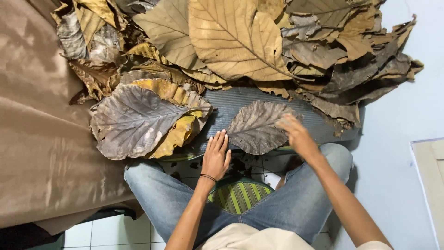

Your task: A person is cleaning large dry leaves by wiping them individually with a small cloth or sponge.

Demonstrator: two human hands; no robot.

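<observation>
Dry brown leaf (257,127) lies flat on the grey mat (319,121), between both hands. Left hand (216,157) rests open-fingered beside it; right hand (296,134), blurred, touches its edge, grip unclear. Looks light and brittle; best lifted by the stem.

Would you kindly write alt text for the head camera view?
A seated person's right hand rests on a dry grey-brown leaf lying on a grey ribbed mat, the left hand flat beside it. A heap of large dried brown leaves lies beyond.

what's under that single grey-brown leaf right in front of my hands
The leaf lies on a grey ribbed mat. Whatever is directly beneath the leaf is covered.
</observation>
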